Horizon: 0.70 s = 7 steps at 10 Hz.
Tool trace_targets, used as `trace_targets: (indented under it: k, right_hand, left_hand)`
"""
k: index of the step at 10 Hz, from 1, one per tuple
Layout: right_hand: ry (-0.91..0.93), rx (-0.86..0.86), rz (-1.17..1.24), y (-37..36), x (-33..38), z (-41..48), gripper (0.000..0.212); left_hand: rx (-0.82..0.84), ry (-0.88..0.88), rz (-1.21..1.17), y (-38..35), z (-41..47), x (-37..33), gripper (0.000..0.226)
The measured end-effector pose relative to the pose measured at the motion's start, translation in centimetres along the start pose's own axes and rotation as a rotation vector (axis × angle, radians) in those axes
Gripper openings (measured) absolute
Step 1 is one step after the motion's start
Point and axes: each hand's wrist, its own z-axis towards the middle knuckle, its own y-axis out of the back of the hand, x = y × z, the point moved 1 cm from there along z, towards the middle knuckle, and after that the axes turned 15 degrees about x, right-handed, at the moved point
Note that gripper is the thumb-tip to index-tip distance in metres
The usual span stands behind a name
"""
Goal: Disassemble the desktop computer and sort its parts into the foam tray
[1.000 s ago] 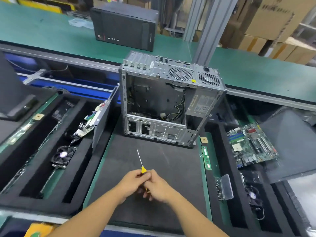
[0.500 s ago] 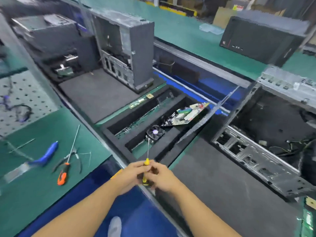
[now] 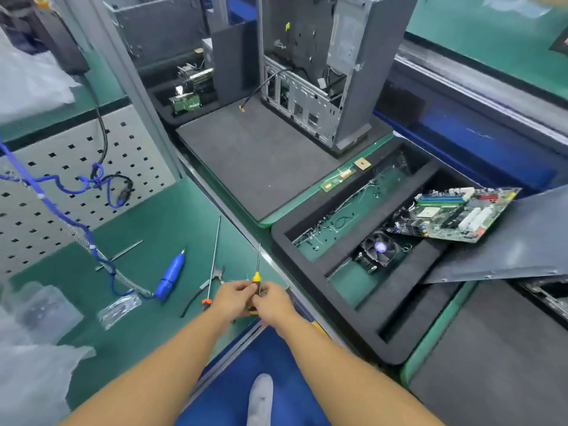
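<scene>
Nearest me, both forearms come in low and meet over the green bench mat (image 3: 153,235). My left hand (image 3: 233,298) and right hand (image 3: 275,302) both pinch a thin-shafted screwdriver with a yellow and black handle (image 3: 257,276), fingers curled round the handle, knuckles almost touching. The screwdriver's long axis runs straight away from me, tip pointing outward. Just left of it on the mat, a long orange-handled driver (image 3: 212,259) lies roughly parallel, with a blue pen-shaped tool (image 3: 170,273) beyond that.

The relation that counts is this: the black foam tray with long compartments (image 3: 408,290) sits to the right of the grip and a little farther out, so my right hand is the nearer one.

In the tray, a black cooler fan (image 3: 381,249) rests in the middle compartment. A green motherboard (image 3: 455,216) lies tilted across the far end, its right end meeting a flat grey metal side panel (image 3: 507,241).

My own computer, I judge, is the metal sliver at the right edge (image 3: 550,298). Farthest off, an open grey tower case (image 3: 322,87) stands upright on dark foam.
</scene>
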Motion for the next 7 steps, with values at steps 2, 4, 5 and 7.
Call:
trace_targets:
  k: [2,4,5,7]
  right_hand:
    - [-0.088,0.018,-0.206,-2.7,1.3,4.2,0.030]
    - [-0.158,0.160,-0.350,-3.8,1.6,4.6,0.036]
    - [-0.159,0.205,-0.329,-3.3,1.7,3.8,0.042]
    - [-0.051,0.122,-0.134,-0.4,2.0,2.1,0.052]
  left_hand:
    - [-0.074,0.137,0.275,3.4,3.1,1.5,0.021]
    - [-0.142,0.220,0.627,4.5,3.8,1.3,0.027]
    - [-0.161,0.202,0.640,4.3,3.7,0.6,0.025]
    - [-0.135,0.027,0.425,2.9,4.0,-2.5,0.020]
